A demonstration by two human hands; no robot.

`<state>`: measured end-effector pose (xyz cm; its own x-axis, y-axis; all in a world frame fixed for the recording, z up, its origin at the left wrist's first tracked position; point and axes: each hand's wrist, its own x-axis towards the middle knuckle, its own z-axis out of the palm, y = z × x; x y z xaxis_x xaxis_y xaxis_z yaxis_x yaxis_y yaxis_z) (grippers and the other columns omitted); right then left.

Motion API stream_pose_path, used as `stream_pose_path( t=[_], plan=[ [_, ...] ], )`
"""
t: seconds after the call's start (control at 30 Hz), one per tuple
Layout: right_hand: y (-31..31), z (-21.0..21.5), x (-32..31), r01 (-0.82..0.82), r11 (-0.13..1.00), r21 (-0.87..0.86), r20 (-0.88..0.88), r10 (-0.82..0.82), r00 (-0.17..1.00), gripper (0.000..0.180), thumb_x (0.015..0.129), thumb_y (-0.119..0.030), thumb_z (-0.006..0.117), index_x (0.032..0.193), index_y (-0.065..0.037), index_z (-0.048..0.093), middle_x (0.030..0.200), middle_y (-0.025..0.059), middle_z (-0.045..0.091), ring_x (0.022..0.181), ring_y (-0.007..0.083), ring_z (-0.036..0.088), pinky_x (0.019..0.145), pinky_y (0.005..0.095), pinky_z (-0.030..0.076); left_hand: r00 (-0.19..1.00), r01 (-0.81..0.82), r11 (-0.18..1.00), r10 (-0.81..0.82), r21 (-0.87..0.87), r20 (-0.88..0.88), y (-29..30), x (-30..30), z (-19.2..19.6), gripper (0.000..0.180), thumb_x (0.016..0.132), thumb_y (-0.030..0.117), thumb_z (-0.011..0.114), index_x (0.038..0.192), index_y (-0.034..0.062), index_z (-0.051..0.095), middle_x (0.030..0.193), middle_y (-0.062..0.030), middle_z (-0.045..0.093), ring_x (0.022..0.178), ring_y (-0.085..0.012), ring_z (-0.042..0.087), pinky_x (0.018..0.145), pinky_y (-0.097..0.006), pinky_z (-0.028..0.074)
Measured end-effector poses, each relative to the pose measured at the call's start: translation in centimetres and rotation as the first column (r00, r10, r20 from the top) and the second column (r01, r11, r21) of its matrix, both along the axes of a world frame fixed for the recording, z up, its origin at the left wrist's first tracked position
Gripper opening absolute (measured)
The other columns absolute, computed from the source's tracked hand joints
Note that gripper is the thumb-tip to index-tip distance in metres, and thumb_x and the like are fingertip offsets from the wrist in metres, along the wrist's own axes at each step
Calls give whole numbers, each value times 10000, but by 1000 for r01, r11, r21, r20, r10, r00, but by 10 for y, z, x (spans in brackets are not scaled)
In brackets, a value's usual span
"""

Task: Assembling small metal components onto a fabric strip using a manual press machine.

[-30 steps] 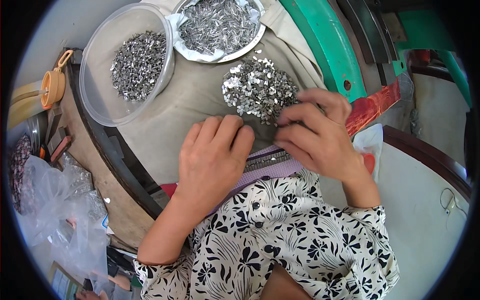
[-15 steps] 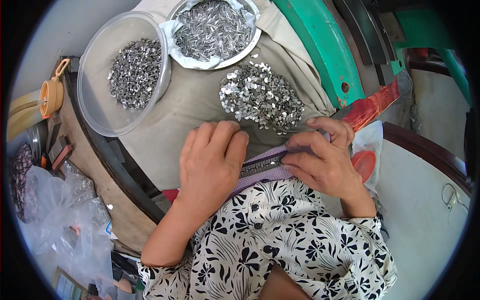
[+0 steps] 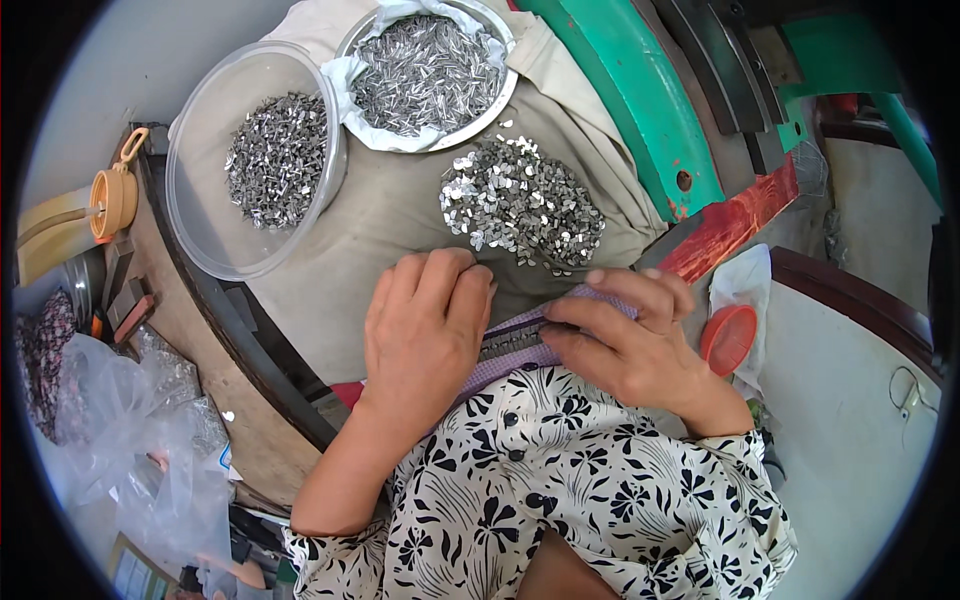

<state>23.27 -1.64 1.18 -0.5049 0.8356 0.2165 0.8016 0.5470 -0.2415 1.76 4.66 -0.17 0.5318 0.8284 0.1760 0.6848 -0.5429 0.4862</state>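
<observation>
I see the left hand [image 3: 425, 335] flat and the right hand [image 3: 625, 345] pinching, close together on a metal strip [image 3: 512, 340] lying eight-to-two between them; loose pieces [image 3: 525, 200] sit at twelve, nearer the right.

Beige cloth [image 3: 400, 215] over bench: clear plastic tub [image 3: 200, 215], metal bowl [image 3: 505, 90], loose metal pieces [image 3: 525, 200].

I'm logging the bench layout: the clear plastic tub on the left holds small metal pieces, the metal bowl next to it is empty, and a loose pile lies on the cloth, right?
Not quite. The head view shows the metal bowl is full of slim silvery pieces on a white liner, not empty. The clear plastic tub does hold small metal pieces, and a loose pile lies on the cloth.
</observation>
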Motion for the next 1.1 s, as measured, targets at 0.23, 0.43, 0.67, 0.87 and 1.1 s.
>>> stream_pose_path(
  t=[0.23,0.43,0.67,0.87,1.1],
  plan=[
    [3,3,-2,28,998,-51,-12,-29,1000,186,666,-281,766,848,-249,756,1130,-119,655,1223,217,464,969,433,271,999,0,1000,1,-25,38,-2,-2,1,180,765,40,746,924,63,664,966,-56,619,822,-264,586,709,-378,477],
    [4,3,4,33,988,-151,-84,-46,995,203,658,-288,787,859,-265,769,1119,-111,649,1230,236,459,942,448,270,990,-7,989,28,-150,138,-9,0,12,186,744,4,754,898,51,661,927,-73,625,786,-275,594,682,-372,477],
    [2,-3,4,47,993,-107,-115,-60,992,238,644,-280,797,881,-271,771,1136,-112,650,1224,236,470,954,451,270,985,-26,980,59,-200,164,-18,-5,11,164,759,57,757,899,71,673,937,-44,614,793,-252,589,684,-368,476],
    [-4,1,1,16,999,-41,-13,-17,1000,228,650,-280,778,875,-251,753,1166,-112,650,1232,225,470,997,461,258,977,-48,974,92,-220,194,-22,-7,12,173,745,33,762,891,67,676,926,-49,619,813,-256,602,694,-372,486],
    [2,7,-8,81,994,-74,48,-78,996,180,714,-279,709,887,-240,741,1124,-119,653,1225,203,484,1024,451,242,971,-33,967,91,-254,222,-24,-7,10,169,738,46,764,882,70,679,938,-38,617,793,-252,584,689,-368,477]
  ],
)
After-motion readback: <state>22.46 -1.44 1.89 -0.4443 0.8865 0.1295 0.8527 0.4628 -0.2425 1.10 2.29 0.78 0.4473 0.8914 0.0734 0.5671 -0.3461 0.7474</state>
